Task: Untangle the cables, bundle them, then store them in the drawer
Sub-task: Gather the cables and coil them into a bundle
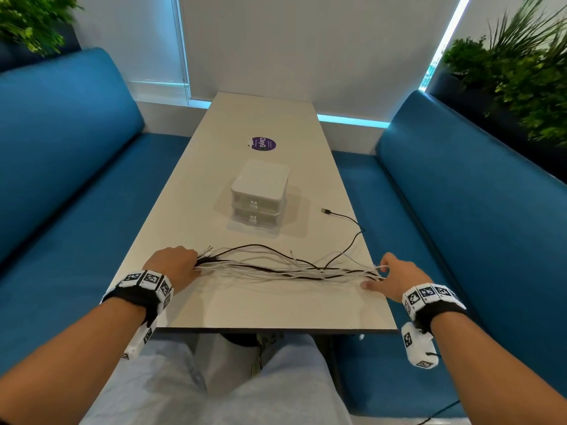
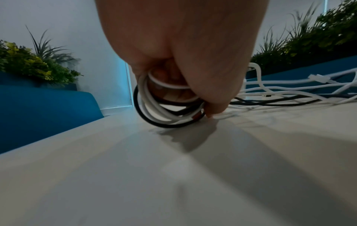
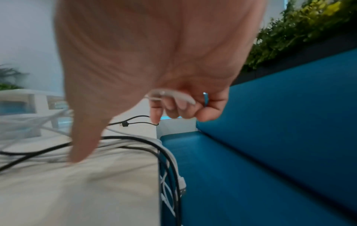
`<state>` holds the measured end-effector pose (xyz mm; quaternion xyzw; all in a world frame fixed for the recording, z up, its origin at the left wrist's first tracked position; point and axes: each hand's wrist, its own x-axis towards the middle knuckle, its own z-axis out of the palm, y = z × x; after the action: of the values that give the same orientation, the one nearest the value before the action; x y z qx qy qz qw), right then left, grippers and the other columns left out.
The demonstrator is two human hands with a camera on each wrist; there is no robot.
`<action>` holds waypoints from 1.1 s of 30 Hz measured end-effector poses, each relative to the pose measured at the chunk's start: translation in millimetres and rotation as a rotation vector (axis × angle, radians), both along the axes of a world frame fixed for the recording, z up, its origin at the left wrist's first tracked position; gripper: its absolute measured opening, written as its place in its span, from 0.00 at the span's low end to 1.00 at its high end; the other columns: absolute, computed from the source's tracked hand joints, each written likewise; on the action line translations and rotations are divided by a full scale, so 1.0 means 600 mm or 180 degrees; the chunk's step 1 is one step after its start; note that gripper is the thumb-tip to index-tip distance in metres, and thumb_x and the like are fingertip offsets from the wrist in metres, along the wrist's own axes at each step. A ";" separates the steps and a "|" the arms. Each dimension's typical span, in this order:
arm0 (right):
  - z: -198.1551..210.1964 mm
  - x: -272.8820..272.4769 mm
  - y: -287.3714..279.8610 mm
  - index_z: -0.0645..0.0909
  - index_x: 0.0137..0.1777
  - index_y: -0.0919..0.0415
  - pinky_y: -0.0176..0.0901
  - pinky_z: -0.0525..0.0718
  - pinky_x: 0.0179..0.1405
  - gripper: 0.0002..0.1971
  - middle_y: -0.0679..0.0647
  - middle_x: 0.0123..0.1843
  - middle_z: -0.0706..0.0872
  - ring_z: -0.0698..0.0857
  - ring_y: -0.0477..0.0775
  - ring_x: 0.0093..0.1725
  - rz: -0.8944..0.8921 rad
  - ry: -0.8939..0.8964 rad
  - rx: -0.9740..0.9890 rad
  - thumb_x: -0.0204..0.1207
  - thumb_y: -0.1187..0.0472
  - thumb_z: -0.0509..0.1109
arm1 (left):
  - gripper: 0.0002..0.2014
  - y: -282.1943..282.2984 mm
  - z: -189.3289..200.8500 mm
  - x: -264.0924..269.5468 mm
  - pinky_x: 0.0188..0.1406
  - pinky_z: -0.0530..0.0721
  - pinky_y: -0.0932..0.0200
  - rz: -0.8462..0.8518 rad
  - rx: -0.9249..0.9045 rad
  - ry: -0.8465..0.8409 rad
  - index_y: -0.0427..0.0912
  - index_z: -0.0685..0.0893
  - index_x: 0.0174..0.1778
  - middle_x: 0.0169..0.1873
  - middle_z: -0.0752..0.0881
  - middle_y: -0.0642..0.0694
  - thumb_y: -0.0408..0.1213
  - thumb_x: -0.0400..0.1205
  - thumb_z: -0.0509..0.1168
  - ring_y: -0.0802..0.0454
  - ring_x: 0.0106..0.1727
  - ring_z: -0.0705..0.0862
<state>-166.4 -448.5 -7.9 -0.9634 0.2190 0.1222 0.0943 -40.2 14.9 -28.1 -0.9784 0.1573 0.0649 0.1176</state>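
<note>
Spanning the near desk (image 1: 245, 305), the cables (image 1: 285, 268) lie gripped at left by the left hand (image 1: 175, 266); the right hand (image 1: 399, 276) pinches one white end. Strands overhanging the right edge may snag or slide off.

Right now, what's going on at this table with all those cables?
A person seated at the table has a mix of white and black cables stretched across its near end. The left hand grips looped cable ends, and the right hand holds a white cable near the table's right edge, where some cables hang over. One black cable trails toward the small white drawer unit, whose two drawers are closed. Nothing is bundled or stored yet.
</note>
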 end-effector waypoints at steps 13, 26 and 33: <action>-0.014 -0.013 -0.007 0.77 0.60 0.55 0.58 0.75 0.61 0.12 0.55 0.59 0.83 0.84 0.59 0.54 -0.0733 -0.0085 -0.1148 0.87 0.51 0.56 | 0.14 0.000 0.001 0.009 0.42 0.83 0.56 0.0301 -0.0120 0.0112 0.46 0.82 0.56 0.45 0.84 0.48 0.52 0.86 0.60 0.48 0.42 0.83; 0.002 0.021 0.115 0.78 0.61 0.41 0.35 0.76 0.47 0.17 0.39 0.55 0.73 0.79 0.41 0.46 0.1179 -0.0950 0.0824 0.78 0.63 0.65 | 0.15 -0.003 0.004 0.005 0.40 0.82 0.57 0.0288 -0.0112 0.0091 0.45 0.82 0.55 0.48 0.86 0.46 0.52 0.86 0.59 0.47 0.39 0.81; 0.009 0.038 0.141 0.88 0.54 0.48 0.47 0.79 0.64 0.13 0.46 0.61 0.77 0.74 0.49 0.60 0.1657 -0.0936 0.0430 0.80 0.63 0.64 | 0.15 -0.003 0.003 0.005 0.41 0.82 0.56 0.0300 -0.0123 0.0089 0.45 0.82 0.56 0.49 0.86 0.46 0.51 0.86 0.59 0.47 0.40 0.80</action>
<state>-143.5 -363.9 -2.3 -0.9861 -0.0597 0.0158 0.1544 -37.4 12.9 -26.4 -0.9858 0.1140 0.0809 0.0933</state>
